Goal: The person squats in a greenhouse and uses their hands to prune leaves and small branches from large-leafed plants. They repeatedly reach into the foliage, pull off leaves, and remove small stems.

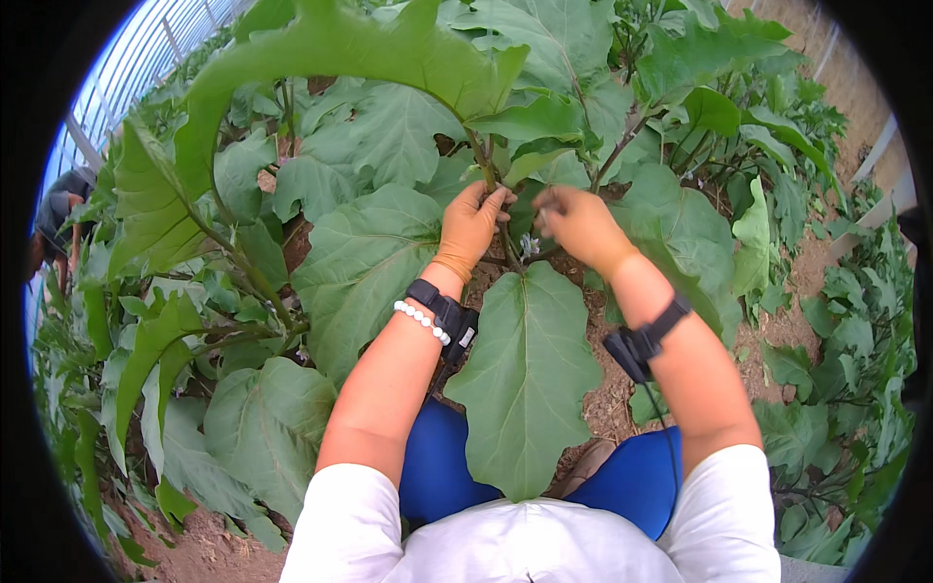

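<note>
My left hand (pixel 472 222), in a tan glove, pinches the upright stem of an eggplant plant (pixel 483 162) between thumb and fingers. Just right of the stem is my right hand (pixel 579 224), gloved alike and blurred, its fingers bent; whether it holds anything cannot be told. A pale purple flower (pixel 529 246) shows between the hands, lower on the plant. Below it a broad green leaf (pixel 526 379) hangs towards my lap. Another large leaf (pixel 379 255) spreads left of my left hand.
Dense eggplant foliage surrounds me, with a long leaf (pixel 350 51) arching overhead at upper left. Bare soil (pixel 809 291) lies between rows at right. Another person (pixel 62 211) bends over plants at far left. The greenhouse frame (pixel 164 44) curves behind. A cable hangs from my right wrist strap (pixel 645 342).
</note>
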Demonstrator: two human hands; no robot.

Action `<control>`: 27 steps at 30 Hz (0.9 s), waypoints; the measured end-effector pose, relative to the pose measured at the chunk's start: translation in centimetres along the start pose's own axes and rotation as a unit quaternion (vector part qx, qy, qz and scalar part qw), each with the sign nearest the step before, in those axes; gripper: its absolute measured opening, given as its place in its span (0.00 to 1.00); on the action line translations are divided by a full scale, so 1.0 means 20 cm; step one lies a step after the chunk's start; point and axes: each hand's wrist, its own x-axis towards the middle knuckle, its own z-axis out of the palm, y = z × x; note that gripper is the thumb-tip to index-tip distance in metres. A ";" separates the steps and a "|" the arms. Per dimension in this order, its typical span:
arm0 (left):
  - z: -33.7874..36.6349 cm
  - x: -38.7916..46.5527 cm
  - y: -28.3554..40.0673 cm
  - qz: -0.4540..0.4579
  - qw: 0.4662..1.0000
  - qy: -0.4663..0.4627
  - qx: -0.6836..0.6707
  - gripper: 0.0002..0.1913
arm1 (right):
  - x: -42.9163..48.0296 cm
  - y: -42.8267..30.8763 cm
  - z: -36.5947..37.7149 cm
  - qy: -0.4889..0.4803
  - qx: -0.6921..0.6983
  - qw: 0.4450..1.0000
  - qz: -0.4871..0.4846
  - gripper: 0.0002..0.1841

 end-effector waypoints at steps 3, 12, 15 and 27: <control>-0.03 0.02 0.01 0.057 0.992 -0.003 0.113 0.11 | 0.18 0.11 0.15 0.077 -0.054 0.995 -0.011 0.15; -0.12 0.03 0.01 0.126 0.958 0.021 0.257 0.14 | 0.25 0.21 0.40 0.063 0.044 0.996 0.048 0.18; -0.12 0.04 0.01 0.108 0.964 0.009 0.243 0.14 | 0.24 0.26 0.42 0.049 0.178 0.979 0.084 0.14; -0.05 -0.02 0.03 0.140 0.943 0.001 0.302 0.11 | 0.19 0.39 0.45 0.005 0.467 0.812 0.351 0.08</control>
